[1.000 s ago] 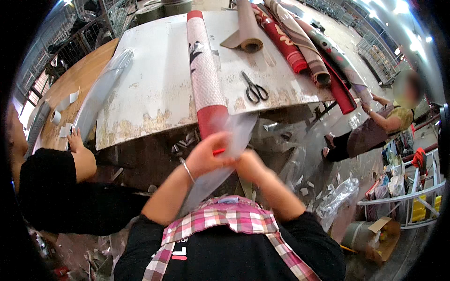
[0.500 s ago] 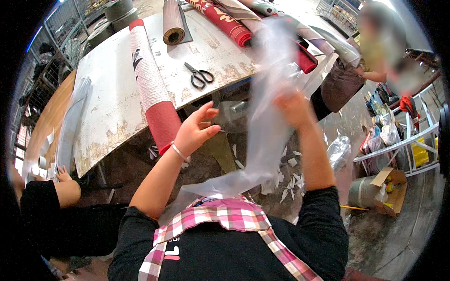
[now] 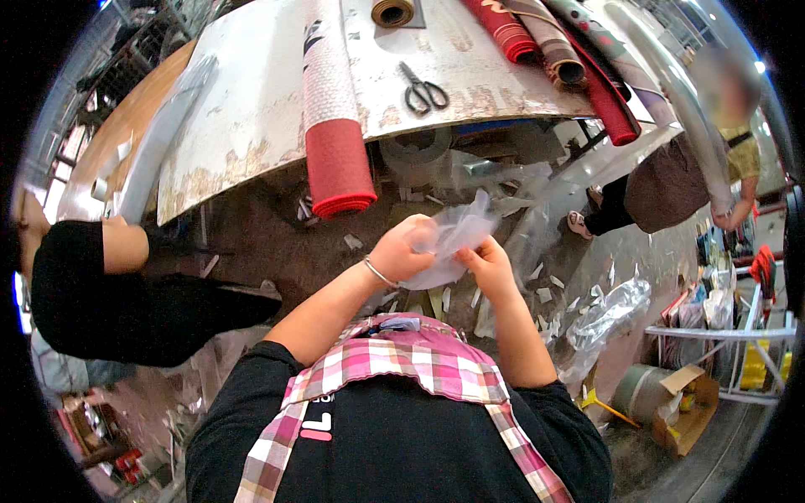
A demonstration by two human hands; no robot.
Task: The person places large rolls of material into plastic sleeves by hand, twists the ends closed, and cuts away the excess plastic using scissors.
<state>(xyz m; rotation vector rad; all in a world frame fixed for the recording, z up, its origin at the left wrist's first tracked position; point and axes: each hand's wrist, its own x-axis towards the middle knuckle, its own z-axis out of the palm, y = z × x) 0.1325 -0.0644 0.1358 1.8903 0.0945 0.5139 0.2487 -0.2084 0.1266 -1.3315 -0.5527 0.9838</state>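
A piece of clear plastic sheeting [image 3: 459, 228] is bunched in front of my chest, held between both hands. My left hand [image 3: 406, 250], with a bracelet at the wrist, is closed around its left side. On the other side, my right hand [image 3: 490, 267] pinches it between thumb and fingers. Just beyond my left hand, a rolled mat [image 3: 337, 163], patterned white with a red end, juts over the near table edge. Black-handled scissors [image 3: 424, 94] lie on the table, apart from my hands.
The worn white table [image 3: 251, 92] carries more rolls [image 3: 511, 40] at its far right. A co-worker [image 3: 683, 180] at right holds a plastic-wrapped roll; another person [image 3: 109, 289] sits at left. Scraps and crumpled plastic [image 3: 608, 314] litter the floor near an open cardboard box [image 3: 694, 411].
My hands have come together lower down, and the long raised plastic is now gathered between them. My left hand has closed on it. The view has shifted, and the right-hand co-worker shows more fully.
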